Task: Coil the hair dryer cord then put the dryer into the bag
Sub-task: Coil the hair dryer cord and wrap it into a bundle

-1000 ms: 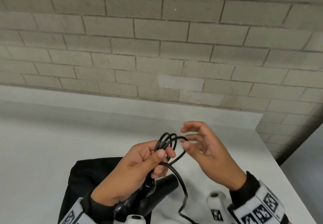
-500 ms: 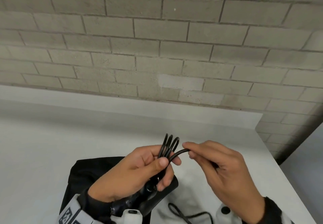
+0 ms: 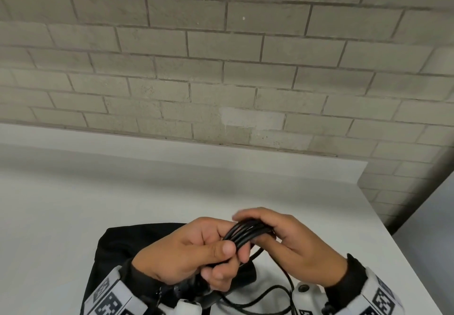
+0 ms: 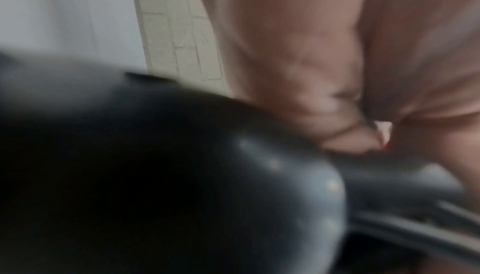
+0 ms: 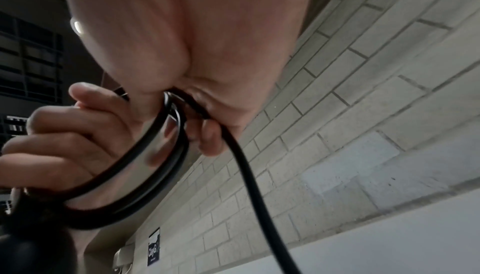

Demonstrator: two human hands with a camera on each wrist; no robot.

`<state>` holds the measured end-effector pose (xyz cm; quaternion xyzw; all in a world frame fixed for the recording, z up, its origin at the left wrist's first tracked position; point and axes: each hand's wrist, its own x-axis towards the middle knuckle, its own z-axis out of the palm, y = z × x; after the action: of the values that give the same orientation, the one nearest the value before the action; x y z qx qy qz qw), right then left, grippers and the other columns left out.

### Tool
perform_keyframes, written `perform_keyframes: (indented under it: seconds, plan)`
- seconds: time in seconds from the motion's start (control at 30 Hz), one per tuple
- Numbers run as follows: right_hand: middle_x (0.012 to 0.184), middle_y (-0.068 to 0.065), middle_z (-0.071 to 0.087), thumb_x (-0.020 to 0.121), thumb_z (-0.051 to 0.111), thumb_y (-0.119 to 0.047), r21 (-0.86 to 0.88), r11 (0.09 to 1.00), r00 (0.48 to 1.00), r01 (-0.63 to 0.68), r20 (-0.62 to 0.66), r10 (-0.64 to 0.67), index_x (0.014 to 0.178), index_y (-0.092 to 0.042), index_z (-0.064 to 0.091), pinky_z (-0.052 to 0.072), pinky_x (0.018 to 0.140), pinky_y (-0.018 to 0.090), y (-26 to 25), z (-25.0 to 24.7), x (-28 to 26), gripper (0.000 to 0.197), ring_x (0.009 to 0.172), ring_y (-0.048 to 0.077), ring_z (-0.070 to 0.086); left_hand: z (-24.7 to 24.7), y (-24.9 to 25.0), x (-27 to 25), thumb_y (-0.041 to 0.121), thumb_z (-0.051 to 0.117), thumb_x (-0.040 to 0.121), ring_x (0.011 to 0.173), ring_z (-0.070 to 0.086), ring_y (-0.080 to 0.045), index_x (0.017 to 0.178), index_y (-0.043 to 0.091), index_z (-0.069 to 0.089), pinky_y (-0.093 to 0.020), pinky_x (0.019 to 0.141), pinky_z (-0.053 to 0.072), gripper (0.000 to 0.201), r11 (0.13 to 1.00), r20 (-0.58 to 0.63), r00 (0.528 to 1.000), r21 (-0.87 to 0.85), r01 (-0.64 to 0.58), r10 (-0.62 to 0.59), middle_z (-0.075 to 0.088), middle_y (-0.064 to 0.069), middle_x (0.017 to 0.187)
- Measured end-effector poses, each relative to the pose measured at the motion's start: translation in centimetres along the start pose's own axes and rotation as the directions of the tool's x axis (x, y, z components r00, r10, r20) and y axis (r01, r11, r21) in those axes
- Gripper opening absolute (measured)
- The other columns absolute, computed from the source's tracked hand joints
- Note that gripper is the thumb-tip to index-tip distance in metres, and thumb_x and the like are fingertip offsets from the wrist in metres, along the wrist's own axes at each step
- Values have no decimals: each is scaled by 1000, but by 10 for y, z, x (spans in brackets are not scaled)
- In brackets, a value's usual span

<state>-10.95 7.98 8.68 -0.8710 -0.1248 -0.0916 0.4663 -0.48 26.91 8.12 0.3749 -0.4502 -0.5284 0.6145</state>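
White table (image 3: 73, 216) is stretching out under both hands. The left hand (image 3: 186, 255) is clamping the cord (image 3: 245, 232) coils and dryer (image 3: 245, 276) over the black bag (image 3: 118, 248); the right hand (image 3: 294, 241) is pinching a loop just beside. Springy cord, probably slippery: grip the bundle's middle. Brick wall (image 3: 221, 69) is sitting beyond.

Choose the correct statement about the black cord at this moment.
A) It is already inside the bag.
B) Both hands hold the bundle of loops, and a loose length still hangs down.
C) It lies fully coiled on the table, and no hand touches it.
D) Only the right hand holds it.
B: the left hand and the right hand both grip the looped cord, and a loose strand trails below.
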Motion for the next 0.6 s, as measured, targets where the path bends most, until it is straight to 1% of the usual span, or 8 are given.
perform_keyframes:
  seconds: [0.07, 0.17, 0.23, 0.33, 0.4, 0.5, 0.53, 0.6]
  plan:
    - [80, -3, 62, 94, 43, -11, 61, 998, 999, -31, -17, 32, 105, -14, 62, 46, 69, 22, -4, 0, -2, 21, 72, 8, 55, -2, -1, -1, 25, 53, 99, 47, 32, -14, 102, 4, 59, -28, 55, 34, 22, 1000, -4, 1000, 4, -27, 27, 61, 7, 67]
    - [77, 7, 56, 93, 42, -13, 121, 991, 997, -58, -40, 63, 94, -17, 60, 45, 65, 35, -13, -1, -7, 19, 70, 24, 48, -4, 0, -1, 27, 54, 98, 46, 47, -4, 101, 3, 60, -34, 52, 29, 25, 997, -41, 997, 22, -68, 69, 68, 1, 71]
    - [75, 6, 54, 93, 43, -12, 164, 985, 996, -60, -58, 70, 89, -20, 60, 43, 64, 31, -18, -3, -10, 19, 69, 24, 46, -4, 1, 1, 28, 54, 98, 47, 52, -3, 100, 4, 60, -38, 52, 30, 26, 995, -45, 995, 49, -88, 90, 70, -2, 73]
    - [64, -5, 47, 90, 46, -13, 209, 976, 988, -59, -130, 88, 82, -21, 59, 35, 61, 25, -19, -4, -17, 17, 61, 11, 39, -1, 1, 6, 29, 56, 97, 47, 57, -6, 98, 4, 60, -38, 66, 43, 26, 993, -86, 992, 77, -88, 94, 69, -3, 68]
    - [62, -8, 43, 89, 47, -15, 206, 976, 978, -72, -176, 109, 79, -21, 57, 32, 59, 29, -17, -2, -21, 15, 59, 11, 36, 0, 1, 8, 29, 56, 97, 49, 58, -7, 96, 5, 59, -48, 77, 51, 25, 989, -116, 988, 119, -86, 100, 68, -3, 67]
    - [61, -8, 41, 86, 47, -17, 215, 972, 963, -91, -231, 141, 77, -19, 56, 30, 59, 31, -15, 0, -26, 13, 59, 11, 35, 1, -1, 11, 32, 53, 98, 56, 60, -10, 94, 3, 57, -70, 83, 40, 29, 969, -160, 981, 237, -71, 111, 66, -2, 71]
    - [61, -8, 41, 85, 48, -18, 226, 970, 957, -93, -248, 150, 77, -18, 56, 30, 59, 31, -16, 1, -27, 12, 59, 12, 35, 2, -2, 10, 34, 53, 97, 61, 61, -11, 95, -1, 57, -67, 84, 41, 35, 963, -168, 979, 260, -66, 113, 65, -1, 73]
    - [61, -7, 41, 84, 47, -17, 259, 961, 946, -98, -276, 171, 74, -18, 55, 30, 58, 28, -17, 2, -28, 13, 60, 13, 35, 2, -4, 9, 38, 53, 96, 68, 61, -10, 101, -13, 53, -40, 79, 50, 51, 959, -171, 980, 277, -55, 106, 64, 4, 73]
